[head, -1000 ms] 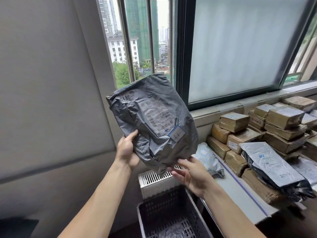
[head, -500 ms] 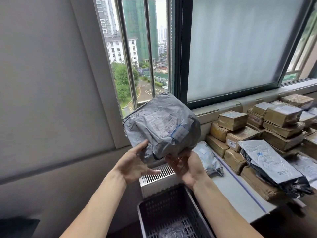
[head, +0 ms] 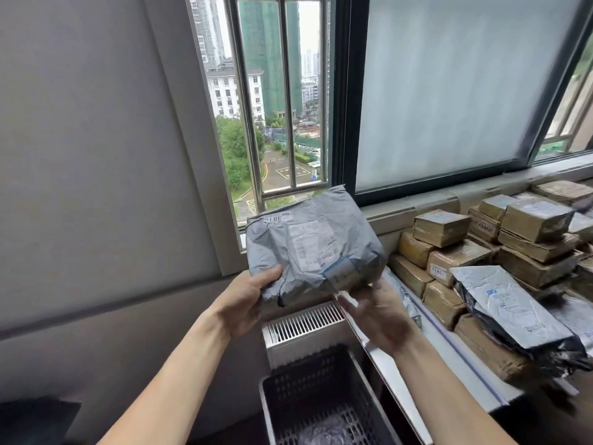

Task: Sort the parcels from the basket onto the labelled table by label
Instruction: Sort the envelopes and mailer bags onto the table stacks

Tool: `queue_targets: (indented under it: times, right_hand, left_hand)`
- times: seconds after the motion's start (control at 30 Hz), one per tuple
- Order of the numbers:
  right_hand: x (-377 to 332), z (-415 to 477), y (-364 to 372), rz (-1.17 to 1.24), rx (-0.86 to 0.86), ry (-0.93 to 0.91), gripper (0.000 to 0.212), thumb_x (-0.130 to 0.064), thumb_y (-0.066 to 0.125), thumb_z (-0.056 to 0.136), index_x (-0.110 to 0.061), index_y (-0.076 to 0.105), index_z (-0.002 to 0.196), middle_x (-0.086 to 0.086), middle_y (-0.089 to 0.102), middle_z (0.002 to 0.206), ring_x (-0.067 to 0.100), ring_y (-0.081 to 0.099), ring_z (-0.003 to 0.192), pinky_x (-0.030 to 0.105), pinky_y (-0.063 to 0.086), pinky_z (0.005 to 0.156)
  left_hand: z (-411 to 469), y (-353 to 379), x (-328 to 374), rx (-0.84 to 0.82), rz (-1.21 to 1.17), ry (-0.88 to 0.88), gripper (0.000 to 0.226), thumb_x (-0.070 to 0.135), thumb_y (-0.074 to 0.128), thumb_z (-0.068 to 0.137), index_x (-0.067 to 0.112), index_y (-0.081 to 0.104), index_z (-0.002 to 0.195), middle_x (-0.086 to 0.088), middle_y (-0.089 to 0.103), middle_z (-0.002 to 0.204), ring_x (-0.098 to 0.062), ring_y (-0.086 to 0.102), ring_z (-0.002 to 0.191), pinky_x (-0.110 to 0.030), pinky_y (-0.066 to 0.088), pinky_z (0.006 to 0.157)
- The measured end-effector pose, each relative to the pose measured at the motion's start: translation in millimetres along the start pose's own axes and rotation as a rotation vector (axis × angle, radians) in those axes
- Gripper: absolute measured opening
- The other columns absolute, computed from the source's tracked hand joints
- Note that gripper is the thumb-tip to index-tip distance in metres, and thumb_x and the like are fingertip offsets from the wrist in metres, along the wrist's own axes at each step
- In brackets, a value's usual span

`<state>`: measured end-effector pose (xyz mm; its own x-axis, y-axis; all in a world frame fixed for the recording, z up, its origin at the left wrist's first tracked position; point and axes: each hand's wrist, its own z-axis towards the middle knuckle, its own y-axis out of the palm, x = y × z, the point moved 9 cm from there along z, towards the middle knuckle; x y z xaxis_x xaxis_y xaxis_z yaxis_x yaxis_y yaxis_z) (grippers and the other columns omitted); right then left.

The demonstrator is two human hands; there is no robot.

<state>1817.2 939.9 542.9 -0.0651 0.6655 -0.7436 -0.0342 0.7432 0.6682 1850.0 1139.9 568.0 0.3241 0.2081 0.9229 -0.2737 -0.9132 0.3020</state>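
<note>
Parcel (head: 314, 245) held above basket (head: 308, 377), just off desk's (head: 468, 375) left end. Left hand (head: 244, 297) pinches its lower corner, thumb on top. Right hand (head: 378, 313) seems to cup it underneath, fingers loosely spread. We judge the slick film could slip from that loose support.

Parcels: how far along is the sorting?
Done: brown boxes and grey bags stacked on the table. In hand: the grey parcel, gripped by the left hand, resting on the right hand. Left: at least one shiny bag in the basket.
</note>
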Motion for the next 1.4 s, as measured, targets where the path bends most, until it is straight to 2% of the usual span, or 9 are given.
queue_targets:
  times: [0.17, 0.4, 0.57, 0.67, 0.73, 0.87, 0.97, 1.2, 1.4]
  right_hand:
    - [-24, -1, -11, -0.267, 0.103, -0.015, 0.038, 0.029, 0.049, 0.083, 0.0, 0.069, 0.097, 0.01, 0.078, 0.093, 0.02, 0.071, 0.092, 0.033, 0.056, 0.09]
    - [-32, -9, -15, -0.478, 0.016, 0.049, 0.037, 0.022, 0.056, 0.088, -0.003, 0.075, 0.107, 0.018, 0.076, 0.115, 0.025, 0.073, 0.103, 0.036, 0.061, 0.09]
    - [-34, -11, -12, -0.431, -0.064, 0.063, 0.048, 0.0, 0.065, 0.073, -0.002, 0.066, 0.121, 0.028, 0.069, 0.125, 0.04, 0.069, 0.115, 0.034, 0.06, 0.084]
    - [-36, -9, -5, -0.308, -0.14, 0.128, 0.061, -0.022, 0.072, 0.084, -0.011, 0.05, 0.141, 0.024, 0.063, 0.138, 0.046, 0.061, 0.125, 0.051, 0.057, 0.098]
    - [-38, -3, -2, -0.372, -0.084, 0.113, 0.048, -0.032, 0.066, 0.099, -0.008, 0.054, 0.138, 0.023, 0.066, 0.133, 0.041, 0.065, 0.116, 0.056, 0.054, 0.1]
    - [-46, 7, -1, -0.505, 0.096, -0.07, 0.018, -0.011, 0.054, 0.103, -0.002, 0.068, 0.111, 0.017, 0.075, 0.102, 0.023, 0.073, 0.082, 0.034, 0.062, 0.067]
    - [-51, 3, 7, -0.583, 0.131, -0.175, 0.02, -0.002, 0.05, 0.105, -0.007, 0.069, 0.106, 0.005, 0.078, 0.087, 0.014, 0.074, 0.074, 0.023, 0.058, 0.06]
    - [-46, 5, 24, -0.634, 0.163, -0.246, 0.027, 0.004, 0.048, 0.104, -0.01, 0.07, 0.103, 0.0, 0.078, 0.083, 0.01, 0.074, 0.075, 0.021, 0.059, 0.064]
    - [-32, 0, 18, -0.762, 0.313, -0.344, 0.028, 0.002, 0.054, 0.103, -0.017, 0.074, 0.1, 0.006, 0.079, 0.093, 0.024, 0.073, 0.087, 0.044, 0.06, 0.084]
  left_hand:
    - [-1, -10, 20, 0.076, 0.056, 0.142, 0.028, 0.016, 0.063, 0.098, -0.001, 0.072, 0.118, -0.018, 0.074, 0.119, -0.027, 0.072, 0.105, -0.034, 0.058, 0.093]
    - [-3, -8, 35, 0.167, 0.002, 0.364, 0.019, 0.013, 0.068, 0.089, -0.002, 0.073, 0.1, -0.013, 0.079, 0.097, -0.019, 0.077, 0.083, -0.028, 0.063, 0.077]
    - [-1, -15, 40, 0.141, -0.049, 0.419, 0.019, 0.019, 0.077, 0.073, 0.003, 0.08, 0.085, -0.012, 0.079, 0.09, -0.016, 0.077, 0.077, -0.025, 0.062, 0.07]
    - [-1, -18, 44, 0.078, -0.03, 0.414, 0.028, 0.024, 0.082, 0.063, 0.006, 0.083, 0.084, -0.011, 0.079, 0.093, -0.015, 0.076, 0.08, -0.025, 0.062, 0.072]
    - [-1, -15, 41, 0.028, 0.006, 0.372, 0.025, 0.021, 0.081, 0.067, 0.005, 0.082, 0.086, -0.014, 0.079, 0.094, -0.018, 0.076, 0.08, -0.026, 0.062, 0.072]
    - [-1, -11, 35, 0.047, 0.021, 0.305, 0.022, 0.011, 0.072, 0.081, 0.003, 0.073, 0.102, -0.013, 0.079, 0.097, -0.019, 0.076, 0.081, -0.029, 0.063, 0.071]
    - [0, -12, 37, 0.081, -0.034, 0.312, 0.026, 0.021, 0.06, 0.099, 0.014, 0.064, 0.124, -0.007, 0.078, 0.109, -0.02, 0.076, 0.094, -0.037, 0.063, 0.081]
    - [-3, -40, 55, 0.285, 0.111, 0.58, 0.029, 0.004, 0.043, 0.109, 0.019, 0.064, 0.122, -0.014, 0.073, 0.119, -0.022, 0.068, 0.106, -0.037, 0.054, 0.099]
    - [-6, -53, 49, 0.311, 0.154, 0.671, 0.034, -0.001, 0.045, 0.107, 0.024, 0.066, 0.115, 0.003, 0.073, 0.101, -0.009, 0.066, 0.094, -0.02, 0.055, 0.086]
